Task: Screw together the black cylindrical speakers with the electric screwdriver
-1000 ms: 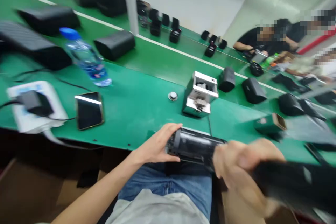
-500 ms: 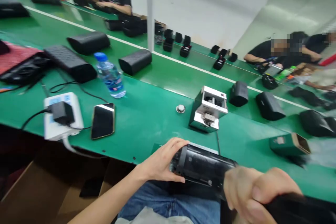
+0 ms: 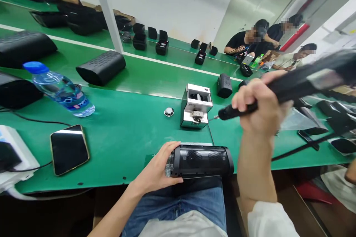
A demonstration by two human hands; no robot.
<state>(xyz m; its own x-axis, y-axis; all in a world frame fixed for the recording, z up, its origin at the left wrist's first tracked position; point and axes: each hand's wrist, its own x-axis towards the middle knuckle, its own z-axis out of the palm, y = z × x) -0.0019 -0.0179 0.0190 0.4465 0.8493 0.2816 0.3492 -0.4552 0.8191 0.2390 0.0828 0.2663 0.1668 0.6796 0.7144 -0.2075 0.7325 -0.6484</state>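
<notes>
My left hand (image 3: 160,168) is wrapped round the left end of a black cylindrical speaker (image 3: 204,161), which lies sideways at the table's front edge with its perforated face up. Raised to the right, my right hand (image 3: 258,103) grips a black electric screwdriver (image 3: 303,81). Its bit points left, close to the right side of a silver screw feeder (image 3: 196,105); whether a screw sits on the tip is too small to tell. Left of the feeder lies a small round metal-rimmed part (image 3: 168,111).
A water bottle (image 3: 61,90), a phone (image 3: 70,150) and a white power strip (image 3: 16,159) are on the left. Black speaker housings (image 3: 101,67) stand along the green table (image 3: 125,133). A cable (image 3: 303,148) runs at right. Other people sit across the table.
My right hand has lifted the screwdriver from beside the speaker up towards the feeder's right side. My left hand still holds the speaker. The view has swung to the right.
</notes>
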